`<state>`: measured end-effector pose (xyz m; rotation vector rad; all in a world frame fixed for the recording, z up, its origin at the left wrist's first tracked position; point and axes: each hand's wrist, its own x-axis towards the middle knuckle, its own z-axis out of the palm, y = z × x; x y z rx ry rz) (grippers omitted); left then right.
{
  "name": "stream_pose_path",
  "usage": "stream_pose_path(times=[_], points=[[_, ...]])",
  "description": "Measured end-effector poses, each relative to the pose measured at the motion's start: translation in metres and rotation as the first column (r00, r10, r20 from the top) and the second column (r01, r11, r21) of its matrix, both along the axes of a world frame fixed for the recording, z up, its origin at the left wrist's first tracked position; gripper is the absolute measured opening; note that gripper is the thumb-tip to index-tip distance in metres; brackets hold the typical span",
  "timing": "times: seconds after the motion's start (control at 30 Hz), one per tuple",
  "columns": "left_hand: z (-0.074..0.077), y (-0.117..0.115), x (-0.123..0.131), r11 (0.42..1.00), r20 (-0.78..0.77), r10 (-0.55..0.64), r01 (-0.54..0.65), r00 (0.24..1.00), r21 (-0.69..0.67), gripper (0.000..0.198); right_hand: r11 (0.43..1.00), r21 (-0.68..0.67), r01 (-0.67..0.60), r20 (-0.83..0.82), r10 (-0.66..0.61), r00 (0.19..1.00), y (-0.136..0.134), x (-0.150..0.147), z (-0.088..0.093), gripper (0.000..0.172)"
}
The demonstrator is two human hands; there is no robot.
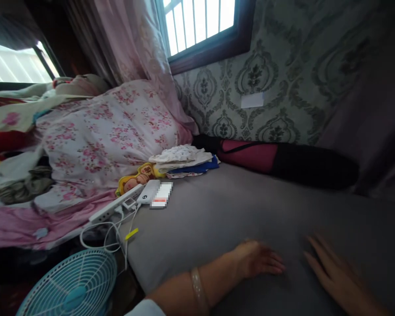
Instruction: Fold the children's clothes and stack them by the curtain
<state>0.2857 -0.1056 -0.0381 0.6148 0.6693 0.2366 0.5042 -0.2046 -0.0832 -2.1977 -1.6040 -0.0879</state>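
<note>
Left hand (258,259), fingers loosely together and slightly bent, and right hand (332,270), fingers spread, are both empty over the near right part of the grey bed (230,210); blur leaves their contact unclear. The step in hand seems to be working that surface with bare palms; the next move would call for flat, even contact. By the bed's left edge lie a phone (162,195), its screen pixelated, and a white device (149,191), its dark mark unreadable; beyond, folded clothes (186,159). Along the far edge lies a bag (248,156).
</note>
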Motion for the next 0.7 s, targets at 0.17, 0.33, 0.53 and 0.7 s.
stream_pose_path(times=[0.17, 0.33, 0.53, 0.7], points=[[0.016, 0.027, -0.035, 1.000, -0.135, 0.016, -0.014, 0.991, 0.014, 0.011, 0.989, -0.064, -0.131, -0.017, 0.130, 0.991, -0.001, -0.056, 0.000, 0.069], [0.056, 0.082, -0.113, 0.891, -0.209, 0.344, -0.248, 0.916, 0.380, 0.004, 0.979, -0.092, -0.181, 0.045, 0.186, 0.982, -0.013, -0.074, -0.004, 0.065], [0.097, 0.173, -0.212, 0.393, -0.124, 0.818, -0.388, 0.562, 0.834, 0.013, 0.985, -0.044, -0.168, 0.102, 0.172, 0.980, -0.014, -0.074, -0.015, 0.064], [0.122, 0.236, -0.276, 0.066, -0.004, 0.968, -0.236, 0.252, 0.969, 0.015, 0.983, 0.033, -0.179, 0.093, 0.175, 0.980, -0.012, -0.067, -0.026, 0.063]])
